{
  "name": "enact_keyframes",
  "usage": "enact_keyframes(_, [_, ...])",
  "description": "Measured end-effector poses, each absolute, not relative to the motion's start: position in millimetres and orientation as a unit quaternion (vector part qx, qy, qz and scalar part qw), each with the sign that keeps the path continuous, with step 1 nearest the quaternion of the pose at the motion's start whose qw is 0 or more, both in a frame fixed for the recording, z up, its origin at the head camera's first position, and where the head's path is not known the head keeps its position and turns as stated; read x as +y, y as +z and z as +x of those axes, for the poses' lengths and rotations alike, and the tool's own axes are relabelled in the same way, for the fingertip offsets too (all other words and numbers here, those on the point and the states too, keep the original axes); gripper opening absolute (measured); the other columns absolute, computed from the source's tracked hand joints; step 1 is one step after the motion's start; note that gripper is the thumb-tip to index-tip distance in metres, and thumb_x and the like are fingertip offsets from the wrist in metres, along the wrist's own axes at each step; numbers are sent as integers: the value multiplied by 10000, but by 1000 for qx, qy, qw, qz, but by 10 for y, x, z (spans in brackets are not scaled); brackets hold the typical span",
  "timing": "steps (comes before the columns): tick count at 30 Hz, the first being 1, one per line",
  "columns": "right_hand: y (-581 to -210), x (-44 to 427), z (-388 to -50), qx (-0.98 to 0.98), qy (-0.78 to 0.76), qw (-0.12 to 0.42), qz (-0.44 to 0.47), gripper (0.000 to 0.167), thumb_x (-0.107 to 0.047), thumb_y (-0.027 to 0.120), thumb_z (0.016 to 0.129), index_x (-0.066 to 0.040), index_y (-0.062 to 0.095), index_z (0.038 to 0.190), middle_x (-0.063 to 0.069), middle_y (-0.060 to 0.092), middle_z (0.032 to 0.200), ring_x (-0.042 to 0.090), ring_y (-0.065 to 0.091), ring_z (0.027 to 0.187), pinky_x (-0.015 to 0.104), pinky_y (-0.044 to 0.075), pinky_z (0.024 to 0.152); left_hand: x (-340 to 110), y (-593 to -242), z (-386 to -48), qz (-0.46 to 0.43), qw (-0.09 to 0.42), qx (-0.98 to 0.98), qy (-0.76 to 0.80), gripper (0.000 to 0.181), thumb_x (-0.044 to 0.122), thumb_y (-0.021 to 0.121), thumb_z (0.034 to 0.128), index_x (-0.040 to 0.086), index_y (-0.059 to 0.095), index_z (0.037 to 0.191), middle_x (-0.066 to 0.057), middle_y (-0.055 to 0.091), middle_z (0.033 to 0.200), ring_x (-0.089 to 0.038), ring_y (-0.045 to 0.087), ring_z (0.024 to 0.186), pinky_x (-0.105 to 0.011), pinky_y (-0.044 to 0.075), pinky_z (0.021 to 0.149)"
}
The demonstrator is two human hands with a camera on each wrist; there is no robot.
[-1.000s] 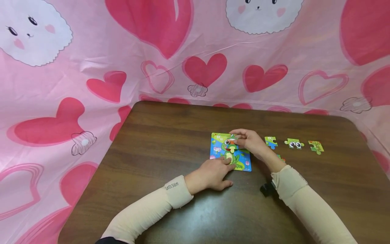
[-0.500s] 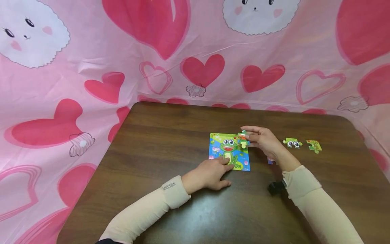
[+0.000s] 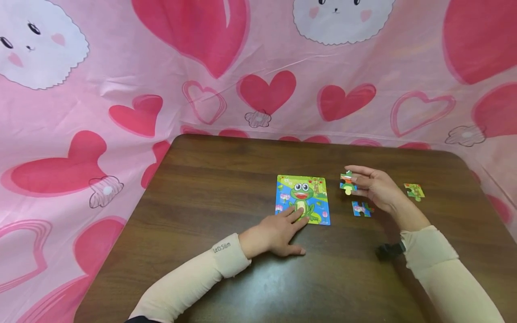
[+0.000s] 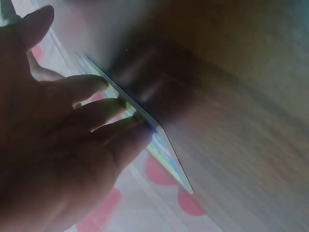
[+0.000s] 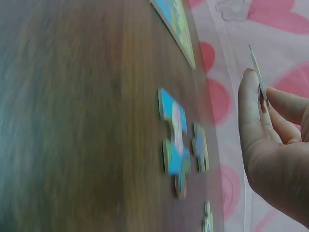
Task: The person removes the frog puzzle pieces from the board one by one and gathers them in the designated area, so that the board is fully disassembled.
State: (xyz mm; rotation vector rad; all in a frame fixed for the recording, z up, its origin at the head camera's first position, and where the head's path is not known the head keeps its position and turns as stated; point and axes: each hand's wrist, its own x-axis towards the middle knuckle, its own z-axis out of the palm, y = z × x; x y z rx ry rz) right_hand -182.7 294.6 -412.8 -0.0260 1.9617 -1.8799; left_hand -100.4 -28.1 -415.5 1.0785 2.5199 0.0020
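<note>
Green frog jigsaw piece (image 3: 346,186) hung above table (image 3: 226,179), toward far edge, pinched by right hand (image 3: 378,187); seemed light, stiff, best held at sides. Left hand (image 3: 279,233), fingers spread, rested on frog board (image 3: 303,193).

We see a glossy wood-grain desk (image 3: 226,179), creased sheeting (image 3: 315,72) past its far edge, matt cloth sleeves (image 3: 190,282) and a smooth printed puzzle (image 3: 302,193).

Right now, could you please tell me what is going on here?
A person's left hand rests on a square green and blue frog picture on a brown wooden table. Their right hand holds a flat green and orange jigsaw piece above the table, right of the picture. On the table lie a notched, mostly blue piece and, farther right, a notched green piece.
</note>
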Motion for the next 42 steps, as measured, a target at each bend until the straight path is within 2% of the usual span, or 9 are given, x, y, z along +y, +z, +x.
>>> enact_keyframes(3, [-4145,3057,-1794,681,-704,202,-8,398,-158,589,1035,-161,561,1431,-140,576,1333,7,632,1069,240,592,849,-286,-4165,-965,384,209,899,-21,936,731,490,935,227,149,1646,-20,81,1729,-234,76,1602,-315,225,1265])
enact_keyframes(6, [-4166,3163,-1761,648,-736,193,-15,317,-94,552,1044,-224,661,1312,-160,642,1264,18,658,1044,251,599,830,-281,-4177,-936,381,213,899,-37,1002,782,469,908,229,87,1651,-17,21,1733,-228,14,1605,-327,169,1281])
enact_keyframes(8, [-4179,3234,-1733,627,-755,190,-21,325,-57,524,1049,-237,696,1258,-149,674,1227,34,679,1020,261,603,821,-272,-4182,-922,378,216,899,-44,1029,805,457,896,232,57,1651,-16,-9,1734,-226,-17,1605,-341,157,1286])
enact_keyframes(15, [-4214,3480,-1629,593,-781,194,-19,379,2,467,1055,-213,726,1229,-68,742,1119,75,721,950,269,605,814,-260,-4192,-890,361,227,903,-50,1076,854,432,863,256,4,1649,2,-81,1730,-214,-64,1603,-417,82,1298])
enact_keyframes(26, [-4321,3848,-1450,596,-776,205,-1,404,-11,431,1070,-228,712,1262,-124,694,1168,53,686,978,275,600,803,-251,-4197,-878,357,232,904,-41,1092,861,429,858,253,-16,1647,1,-103,1726,-216,-78,1600,-414,85,1298])
enact_keyframes(35, [-4405,4089,-1307,584,-786,204,0,422,14,393,1072,-187,722,1245,-103,708,1145,62,700,973,282,601,779,-239,-4199,-881,360,232,903,-43,1091,861,435,856,256,-8,1648,2,-101,1726,-216,-79,1601,-412,86,1298])
enact_keyframes(39, [-4422,4136,-1278,603,-769,211,3,408,-5,410,1075,-198,721,1254,-141,704,1162,32,683,992,274,601,786,-237,-4205,-891,359,230,903,-43,1094,863,440,852,254,3,1649,-1,-90,1728,-221,-71,1602,-414,93,1297])
enact_keyframes(42, [-4438,4129,-1261,642,-736,215,2,374,-43,439,1076,-211,706,1275,-220,672,1195,-20,644,1023,261,599,799,-238,-4208,-893,359,231,903,-40,1092,860,445,852,255,8,1649,1,-85,1729,-220,-70,1602,-413,96,1297])
